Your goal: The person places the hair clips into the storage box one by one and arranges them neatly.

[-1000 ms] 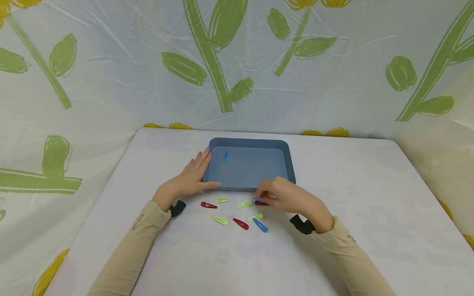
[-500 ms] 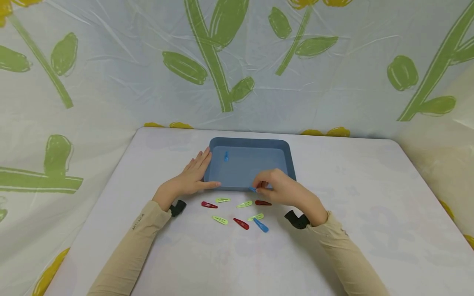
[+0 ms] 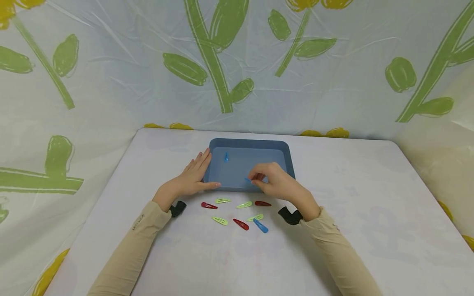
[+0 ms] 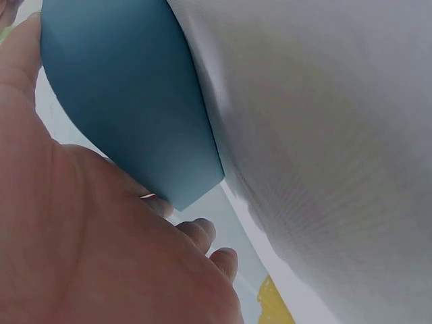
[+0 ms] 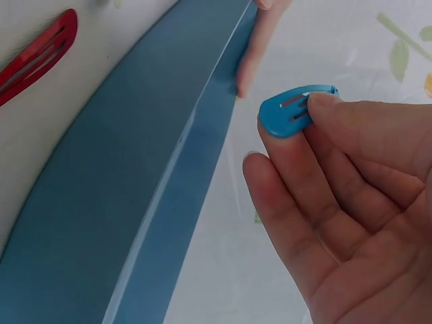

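My right grip (image 3: 275,181) is clamped, thumb against fingers, on a blue clip (image 5: 277,123) over the near part of the tray (image 3: 233,170). The clip's rounded end pokes out past my thumb, so I'd judge it best to lower it almost flat and let go only once it touches down. My knuckles need lifting clear of the near rim. My left grip (image 3: 189,176), fingers straight, rests along the tray's left side; light pressure should steady it. Farther in, another blue clip (image 3: 226,157) lies toward the far left corner, with open room right of it, up to the far wall.
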`<state>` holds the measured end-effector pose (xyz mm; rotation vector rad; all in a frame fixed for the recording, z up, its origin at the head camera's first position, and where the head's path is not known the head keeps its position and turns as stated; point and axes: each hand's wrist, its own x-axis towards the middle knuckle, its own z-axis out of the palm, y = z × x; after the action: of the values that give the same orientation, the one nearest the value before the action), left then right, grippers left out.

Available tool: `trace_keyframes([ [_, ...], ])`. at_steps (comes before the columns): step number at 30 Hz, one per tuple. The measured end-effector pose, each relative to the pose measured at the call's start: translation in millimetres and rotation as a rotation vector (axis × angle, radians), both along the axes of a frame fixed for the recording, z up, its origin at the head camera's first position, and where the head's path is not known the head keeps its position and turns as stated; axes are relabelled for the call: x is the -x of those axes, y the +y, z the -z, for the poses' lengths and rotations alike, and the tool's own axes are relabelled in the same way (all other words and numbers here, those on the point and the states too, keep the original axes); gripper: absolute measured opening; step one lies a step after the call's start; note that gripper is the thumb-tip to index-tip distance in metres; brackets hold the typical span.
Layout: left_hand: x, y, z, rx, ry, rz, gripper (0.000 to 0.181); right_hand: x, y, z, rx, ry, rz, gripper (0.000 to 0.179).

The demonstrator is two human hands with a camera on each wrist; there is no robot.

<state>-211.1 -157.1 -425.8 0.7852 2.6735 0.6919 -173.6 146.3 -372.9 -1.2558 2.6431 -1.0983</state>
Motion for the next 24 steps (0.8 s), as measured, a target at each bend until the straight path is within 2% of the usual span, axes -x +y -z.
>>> trace_keyframes([
  [13, 0.9, -1.3, 2.6, -0.003, -0.001, 0.000, 0.111, 10.9, -19, -5.5, 0.103, -0.001, 0.125, 0.007],
  [24, 2.4, -1.2, 3.5, -0.002, 0.010, 0.001, 0.111, 21.8, -32, -3.8, 0.173, -0.099, 0.284, 0.006],
])
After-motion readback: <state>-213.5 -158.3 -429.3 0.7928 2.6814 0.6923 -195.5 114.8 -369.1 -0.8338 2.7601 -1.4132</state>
